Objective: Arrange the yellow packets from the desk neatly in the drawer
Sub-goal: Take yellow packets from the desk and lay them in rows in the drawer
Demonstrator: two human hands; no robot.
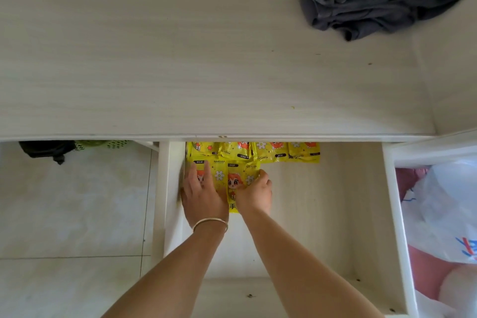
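Note:
The white drawer (335, 214) stands pulled out under the desk's front edge. Several yellow packets (273, 153) with a cartoon print lie in a row along its back, partly hidden under the desktop. Two more yellow packets (233, 178) lie side by side in front of that row, at the drawer's left. My left hand (202, 192) lies flat on the left packet, fingers spread. My right hand (255, 192) presses on the right edge of the right packet, fingers curled. No packet is visible on the desktop (154, 59).
A crumpled dark grey cloth (366, 0) lies at the desk's back right. A white plastic bag (449, 209) sits right of the drawer. On the tiled floor to the left are a green basket (103, 144) and a dark object (46, 150).

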